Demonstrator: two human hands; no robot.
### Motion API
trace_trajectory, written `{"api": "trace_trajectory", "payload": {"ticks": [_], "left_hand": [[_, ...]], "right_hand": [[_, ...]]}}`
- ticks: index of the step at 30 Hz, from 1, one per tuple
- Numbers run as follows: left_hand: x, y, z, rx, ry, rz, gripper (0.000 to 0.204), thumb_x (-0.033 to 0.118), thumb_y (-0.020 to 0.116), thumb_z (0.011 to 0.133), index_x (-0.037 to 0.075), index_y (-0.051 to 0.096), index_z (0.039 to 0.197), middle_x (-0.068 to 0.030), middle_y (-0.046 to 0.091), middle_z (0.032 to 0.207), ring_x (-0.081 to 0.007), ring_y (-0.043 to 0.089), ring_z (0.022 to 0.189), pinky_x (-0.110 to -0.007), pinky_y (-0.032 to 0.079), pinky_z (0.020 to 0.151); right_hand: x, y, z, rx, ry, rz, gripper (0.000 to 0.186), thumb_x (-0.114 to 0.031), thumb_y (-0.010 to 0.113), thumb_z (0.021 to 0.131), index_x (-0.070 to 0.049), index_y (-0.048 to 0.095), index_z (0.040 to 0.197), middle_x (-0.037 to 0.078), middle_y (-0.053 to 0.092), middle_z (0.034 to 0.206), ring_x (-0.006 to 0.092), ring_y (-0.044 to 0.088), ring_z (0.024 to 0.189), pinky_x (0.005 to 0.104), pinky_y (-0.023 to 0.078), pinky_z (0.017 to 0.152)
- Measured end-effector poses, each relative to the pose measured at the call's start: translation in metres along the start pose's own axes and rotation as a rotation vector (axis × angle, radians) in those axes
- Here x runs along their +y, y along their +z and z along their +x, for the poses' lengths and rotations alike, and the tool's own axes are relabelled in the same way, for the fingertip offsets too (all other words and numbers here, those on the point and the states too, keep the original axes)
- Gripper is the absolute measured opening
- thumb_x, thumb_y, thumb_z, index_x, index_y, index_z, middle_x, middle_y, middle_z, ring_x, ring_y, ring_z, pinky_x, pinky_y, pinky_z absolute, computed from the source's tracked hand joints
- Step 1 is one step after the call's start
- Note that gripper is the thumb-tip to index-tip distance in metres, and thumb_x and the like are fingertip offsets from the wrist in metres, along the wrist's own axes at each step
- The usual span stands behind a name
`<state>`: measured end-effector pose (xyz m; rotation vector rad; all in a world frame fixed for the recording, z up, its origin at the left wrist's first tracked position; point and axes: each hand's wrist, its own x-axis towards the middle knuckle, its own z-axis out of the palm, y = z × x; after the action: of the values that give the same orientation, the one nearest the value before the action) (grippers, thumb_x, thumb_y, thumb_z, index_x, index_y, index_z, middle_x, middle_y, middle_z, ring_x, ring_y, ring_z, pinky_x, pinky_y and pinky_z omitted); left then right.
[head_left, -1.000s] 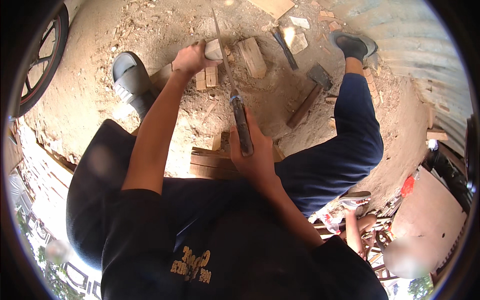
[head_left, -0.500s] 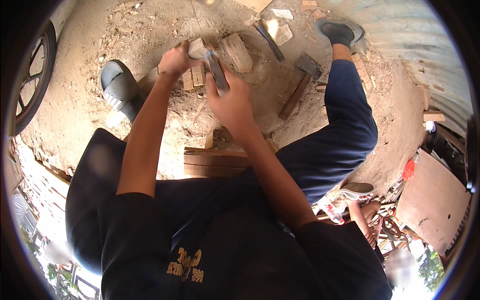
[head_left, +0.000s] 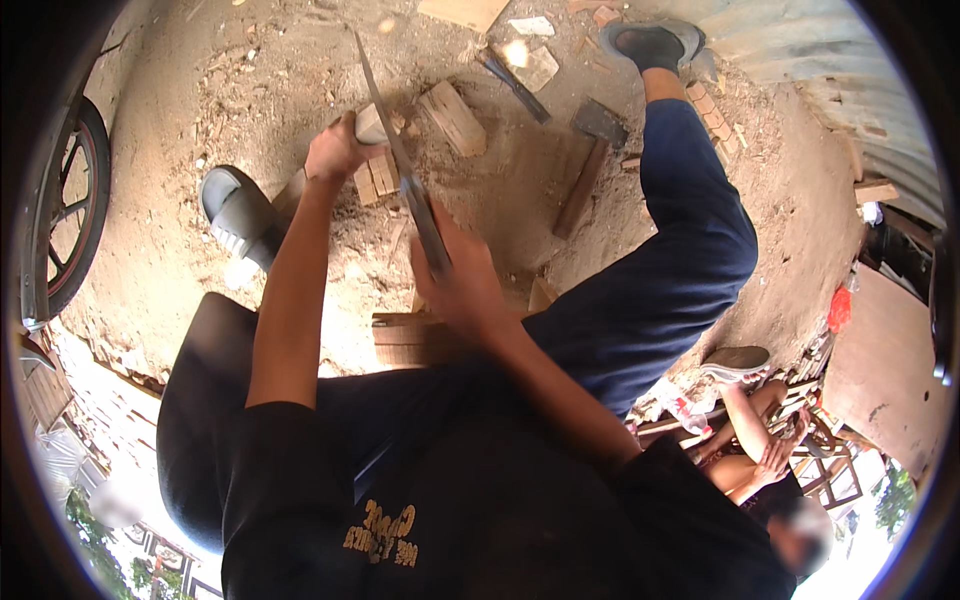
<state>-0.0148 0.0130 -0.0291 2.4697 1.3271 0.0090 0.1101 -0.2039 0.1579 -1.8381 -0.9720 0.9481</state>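
Trainee: Head view: state the condition of each hand.

Instructor: The right hand is closed around the dark handle of a long handsaw with a narrow, tapering metal blade. The left hand is clamped on a pale, square-ended wooden block.

Trainee: Specify the saw's position.

Instructor: The blade points away from the person and lies along the right side of the block. Contact between blade and block cannot be determined.

Trainee: List the adjacent items.

Instructor: A cluster of small, light-brown wooden blocks sits just below the left hand. A thick, tan wooden offcut lies on the brown dirt ground, right of the blade. Farther right lies a tool with a broad, dark metal head and brown wooden handle; near it is a slim, dark, elongated tool.
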Motion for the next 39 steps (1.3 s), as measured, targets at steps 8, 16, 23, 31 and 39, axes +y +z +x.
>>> {"api": "trace_trajectory", "payload": {"ticks": [8,16,23,31,39], "left_hand": [[0.028,-0.013,0.002,-0.055,-0.059,-0.049,0.082,0.074,0.071,0.066,0.007,0.056,0.112,-0.0227,0.07,0.096,-0.0362,0.07,0.088,-0.047,0.057,0.075],[0.016,-0.015,0.001,-0.065,-0.04,-0.037,0.076,0.065,0.077,0.068,0.006,0.056,0.112,-0.0235,0.07,0.097,-0.0394,0.069,0.088,-0.047,0.056,0.077],[0.015,-0.022,0.004,-0.081,-0.071,-0.043,0.078,0.067,0.076,0.067,0.007,0.057,0.113,-0.0238,0.07,0.094,-0.0411,0.069,0.089,-0.049,0.056,0.076],[0.0,-0.013,0.006,-0.096,-0.159,-0.125,0.068,0.058,0.074,0.071,0.007,0.059,0.113,-0.0245,0.07,0.096,-0.0425,0.068,0.091,-0.051,0.054,0.078],[-0.001,0.0,0.011,-0.006,-0.065,-0.131,0.073,0.046,0.082,0.065,0.008,0.056,0.121,-0.023,0.069,0.098,-0.0445,0.065,0.092,-0.052,0.053,0.075]], "right_hand": [[0.005,0.012,0.04,0.0,0.022,-0.057,0.05,-0.013,0.062,0.089,0.003,0.048,0.135,0.025,0.062,0.075,0.0407,0.064,0.062,0.0417,0.05,0.055],[0.02,-0.001,0.019,0.011,-0.042,-0.052,0.05,-0.012,0.063,0.087,0.001,0.05,0.133,0.025,0.062,0.071,0.0407,0.065,0.064,0.0435,0.051,0.057],[0.026,-0.005,-0.023,0.029,-0.048,-0.005,0.046,-0.014,0.062,0.088,-0.001,0.053,0.131,0.023,0.061,0.069,0.0397,0.064,0.061,0.0429,0.049,0.056],[0.006,0.051,0.072,0.058,-0.051,-0.084,0.046,-0.02,0.06,0.089,0.0,0.054,0.13,0.02,0.062,0.066,0.0388,0.064,0.06,0.0437,0.053,0.057],[0.069,0.025,0.059,-0.019,-0.282,-0.338,0.058,-0.022,0.058,0.087,-0.001,0.046,0.14,0.02,0.063,0.065,0.0398,0.063,0.056,0.0488,0.053,0.056]]}}
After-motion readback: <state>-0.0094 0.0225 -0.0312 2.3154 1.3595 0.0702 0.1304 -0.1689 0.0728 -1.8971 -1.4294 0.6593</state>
